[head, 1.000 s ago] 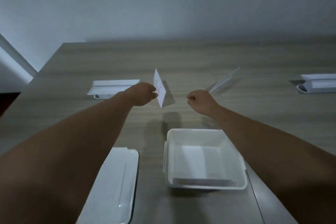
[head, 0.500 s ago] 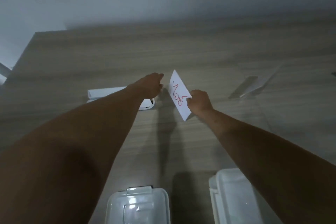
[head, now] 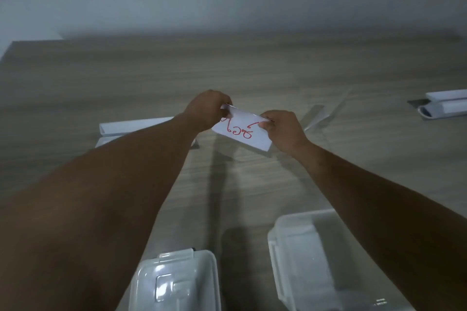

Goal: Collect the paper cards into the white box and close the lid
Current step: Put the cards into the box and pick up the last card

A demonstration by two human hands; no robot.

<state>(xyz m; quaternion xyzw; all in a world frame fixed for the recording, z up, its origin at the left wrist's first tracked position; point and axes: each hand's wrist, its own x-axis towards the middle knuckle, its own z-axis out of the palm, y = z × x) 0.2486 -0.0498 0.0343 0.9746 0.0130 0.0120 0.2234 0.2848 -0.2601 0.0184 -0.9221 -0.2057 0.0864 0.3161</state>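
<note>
We hold a white paper card (head: 242, 131) with red handwriting, left hand (head: 206, 108) and right hand (head: 284, 130) each pinching an end above the surface (head: 252, 65).

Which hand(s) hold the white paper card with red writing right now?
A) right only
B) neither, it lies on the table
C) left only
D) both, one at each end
D: the left hand pinches the left end of the white paper card with red writing and the right hand pinches its right end, with the card raised above the wooden table.
</note>
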